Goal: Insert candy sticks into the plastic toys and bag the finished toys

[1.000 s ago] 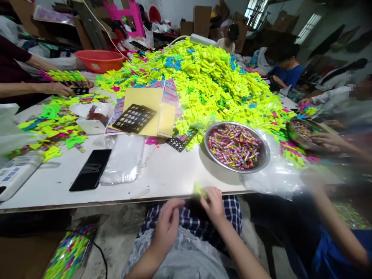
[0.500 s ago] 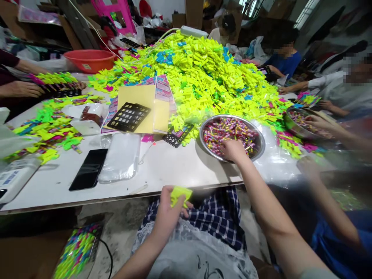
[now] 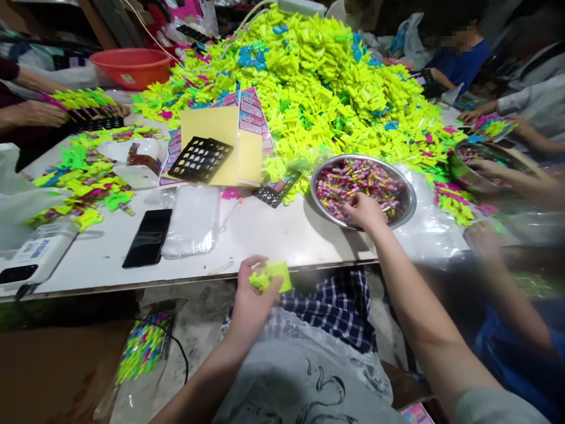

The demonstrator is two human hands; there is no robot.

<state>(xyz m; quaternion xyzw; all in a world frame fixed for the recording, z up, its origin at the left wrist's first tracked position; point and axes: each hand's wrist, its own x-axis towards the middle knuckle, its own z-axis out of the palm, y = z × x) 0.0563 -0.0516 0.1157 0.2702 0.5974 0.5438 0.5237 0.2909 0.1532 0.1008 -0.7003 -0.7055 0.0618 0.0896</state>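
My left hand (image 3: 256,291) is closed round a flat neon-yellow plastic piece (image 3: 279,275), held up just in front of the table's near edge above my lap. My right hand (image 3: 365,211) reaches into a round metal bowl (image 3: 414,203) full of small wrapped candies (image 3: 353,176), pink and yellow in colour. Its fingers are drawn together at the near side of the heap, and their tips are partly hidden, so what they pinch cannot be made out. Behind the bowl rises a big heap of similar neon-yellow plastic pieces (image 3: 322,88).
Left of the bowl lie a black phone (image 3: 148,238), a stack of clear plastic bags (image 3: 192,221), a black perforated tray (image 3: 200,159) on yellow card (image 3: 249,156) and a white device (image 3: 42,250). A red basin (image 3: 132,68) stands behind. Co-workers' hands (image 3: 489,171) work at both sides.
My view has tipped downward and shifted a little left. The yellow piece has turned in my left hand. My right hand, still in the bowl, has lifted slightly from the candies.
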